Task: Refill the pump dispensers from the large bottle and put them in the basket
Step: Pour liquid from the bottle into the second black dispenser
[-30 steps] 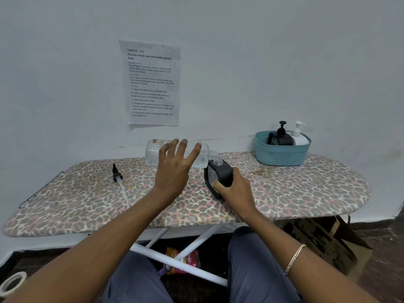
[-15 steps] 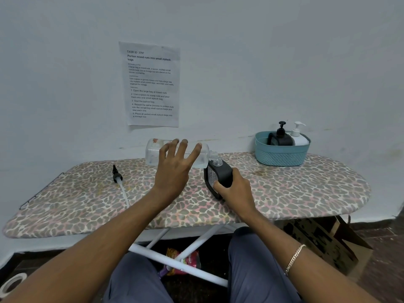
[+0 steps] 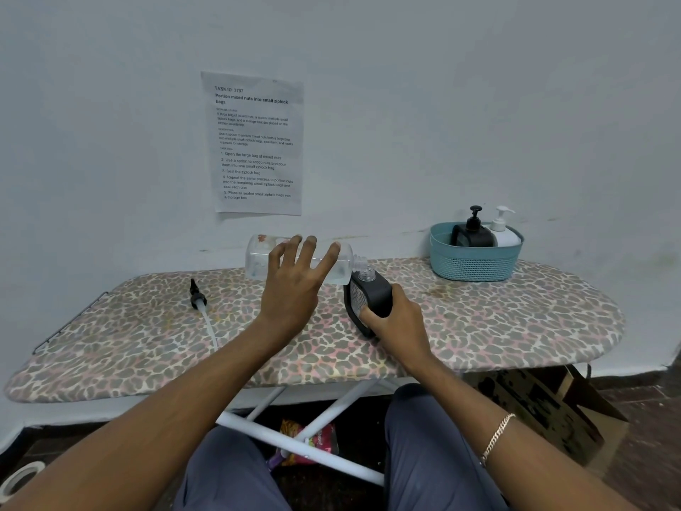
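Left hand is up over the ironing board, and its fingers are spread wide across the near side of the large bottle, tips hooked over the top edge. The thumb is hidden behind the palm, but the hand is plainly holding the bottle, which lies on its side clear of the board. The bottle's base sticks out to the left of the fingers. Its mouth points right, past the outermost fingertip, just above the open neck of the black dispenser. Whether liquid is running I cannot tell; the bottle is clear and looks nearly empty.

Over to the right hand: its fingers are curled round the lower half of that black dispenser. The thumb lies across the patterned front face, gripping it firmly. The dispenser leans back a little, its bottom edge on the board just below the knuckles, its neck rising beyond the fingertips. A bracelet sits on that wrist.

Well to the left of the left hand's fingers, the pump head lies on the board with its white tube trailing toward the near edge.

Far off to the right of both hands, at the back of the board, stands the teal basket. In it are a black pump bottle and a white pump bottle, side by side and upright.

Above the left fingers a printed sheet is stuck to the wall. Below the board sit a cardboard box and a snack packet.
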